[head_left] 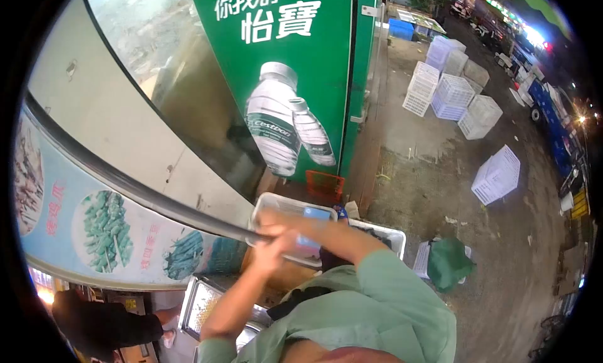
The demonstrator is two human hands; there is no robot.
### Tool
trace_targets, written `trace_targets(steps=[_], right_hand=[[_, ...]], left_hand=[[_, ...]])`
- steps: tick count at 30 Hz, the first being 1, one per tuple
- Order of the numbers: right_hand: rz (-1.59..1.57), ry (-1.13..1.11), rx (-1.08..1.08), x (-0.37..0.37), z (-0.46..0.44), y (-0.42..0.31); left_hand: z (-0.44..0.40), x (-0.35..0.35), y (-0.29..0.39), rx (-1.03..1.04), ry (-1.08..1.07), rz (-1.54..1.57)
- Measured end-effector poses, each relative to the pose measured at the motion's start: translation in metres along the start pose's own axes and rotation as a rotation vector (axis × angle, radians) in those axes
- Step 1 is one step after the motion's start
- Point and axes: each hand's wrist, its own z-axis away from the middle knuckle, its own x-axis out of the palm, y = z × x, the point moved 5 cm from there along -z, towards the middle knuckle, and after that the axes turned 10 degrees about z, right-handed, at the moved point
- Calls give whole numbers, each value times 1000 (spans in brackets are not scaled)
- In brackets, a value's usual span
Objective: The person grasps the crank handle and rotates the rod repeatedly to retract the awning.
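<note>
One right hand (276, 221), one left hand (274, 250), frame centre: fingers were closed round a dark pole (188, 216), we judged through blur; gripped, not set down.

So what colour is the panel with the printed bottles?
The panel is green, best seen in the head view.

And there's your left hand (271, 249) wrapped at the dark pole (157, 203)'s end, your right hand (274, 221) blurred beside it, near the white bin (259, 206)!
</note>
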Motion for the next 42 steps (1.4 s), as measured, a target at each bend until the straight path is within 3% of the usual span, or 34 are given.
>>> trace_targets(steps=[1, 2, 3, 4, 5, 7, 8, 9, 10, 11, 12, 15, 16, 17, 18, 19, 20, 22, 23, 24, 25, 26, 27, 29, 33, 35, 37, 38, 39, 40, 41, 42], right_hand=[[46, 70, 231, -32, -13, 33], [84, 122, 179, -55, -9, 45], [125, 178, 123, -71, -1, 53], [0, 160, 229, -63, 10, 49], [-120, 136, 330, -45, 25, 42], [-370, 153, 330, 6, 61, 7], [-267, -26, 150, 20, 70, -33], [-183, -201, -90, 17, 77, -88], [-177, -328, -122, 53, 70, -101], [-164, -444, -158, 85, 68, -106], [-167, -443, -145, 79, 67, -101], [-219, -244, -124, -2, 17, -48], [-89, -162, 76, -5, -4, -2], [44, -66, 281, -4, -18, 40], [47, -49, 288, -15, -9, 40], [22, 3, 319, -30, 11, 34], [-3, 57, 349, -37, 26, 28], [-476, 114, 406, 20, 63, 10], [-156, -30, 277, 18, 79, -34], [-301, -14, -109, 41, 90, -74], [-331, -305, -31, 76, 91, -104], [-192, -293, -217, 84, 79, -122], [-39, -276, -401, 92, 63, -130], [-53, -130, -324, 89, 14, -97], [188, 257, 204, -7, -46, 29], [214, 485, -1, -19, -18, 25], [-174, 80, 343, 7, 23, 6], [-431, 22, 363, 45, 39, 0], [-458, -27, 276, 58, 57, -33], [-302, -203, -53, 62, 68, -77], [-464, -137, -154, 118, 72, -92], [-425, -351, -260, 103, 78, -121]], left_hand=[[21, 8, 40, -116, 34, 86], [20, -16, 50, -2, 26, 344], [20, -57, 56, -42, 190, 433], [11, -88, 64, 59, 57, 402], [5, -111, 71, 108, 200, 537], [-22, -158, 69, 226, 363, 442], [-42, -179, 58, 218, 450, 496], [-60, -157, 57, 189, 439, 418], [-73, -112, 54, 202, 350, 125], [-66, -53, 46, 91, 379, 64], [-50, -8, 28, 215, 98, -52], [31, 46, 58, 120, -199, -214], [46, 27, 62, -109, -92, 9], [51, 7, 74, -33, -22, 211], [50, -29, 68, 206, 107, 326], [45, -70, 70, 59, 153, 544], [43, -98, 76, 128, 260, 465], [34, -144, 81, 287, 432, 373], [23, -169, 71, 389, 528, 368], [6, -164, 68, 350, 643, 299], [-12, -151, 67, 294, 763, 224], [-34, -119, 59, 265, 634, 191], [-46, -79, 47, 244, 499, 168], [-22, 20, 48, 229, 220, 126], [47, -53, 57, 173, 144, 189], [53, -115, 75, 243, 323, 299], [42, -161, 83, 325, 485, 359], [31, -179, 84, 366, 589, 316], [15, -189, 81, 408, 696, 273], [-3, -190, 74, 334, 844, 274], [-26, -177, 55, 316, 777, 112], [-38, -124, 48, 218, 583, 56]])
